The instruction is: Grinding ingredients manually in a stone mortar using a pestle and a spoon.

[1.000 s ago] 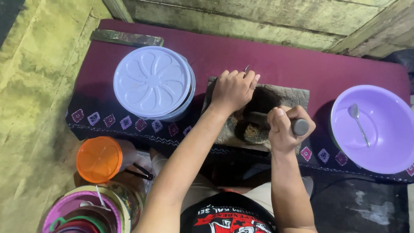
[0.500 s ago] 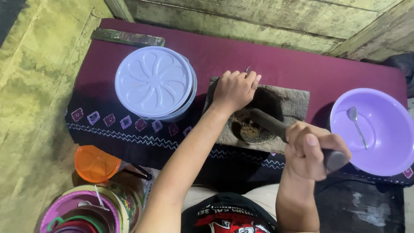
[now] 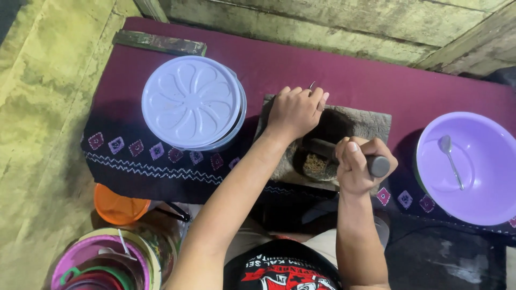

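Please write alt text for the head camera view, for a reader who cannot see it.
Seen from above, a person's right hand grips a dark pestle over ground paste in a stone mortar, while the left hand rests on the mortar's far edge. On the maroon cloth, a white lidded container lies left and a purple bowl with a spoon right.

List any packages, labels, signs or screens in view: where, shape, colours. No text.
No screens, signs or retail packages show.
Printed graphic: on the person's black shirt at the bottom edge, red and white.
White lidded container: on the maroon cloth, beside the left hand; round, flower-pattern lid, unlabelled.
Orange lidded tub: on the floor, lower left; round, no label visible.
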